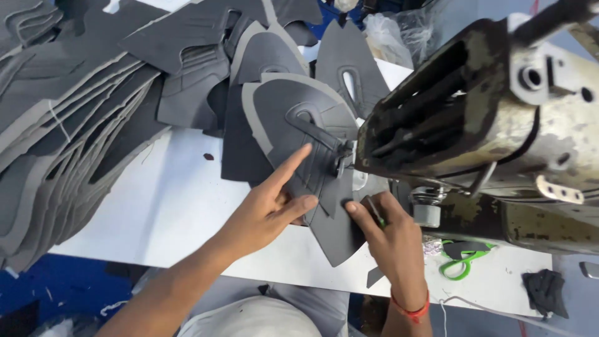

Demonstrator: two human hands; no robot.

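Observation:
A dark grey cut shoe-upper piece with a lighter grey edge lies flat under the needle area of a worn sewing machine. My left hand presses on it from the left, index finger stretched toward the presser foot, thumb on the piece's lower edge. My right hand holds the piece's lower right part flat, fingers spread close to the machine's base, with a thin green item tucked between the fingers. An orange-red band circles my right wrist.
A thick stack of similar grey pieces fills the left of the white table; more lie at the back. Green-handled scissors and dark scraps sit right of the machine base. Clear plastic bags lie behind.

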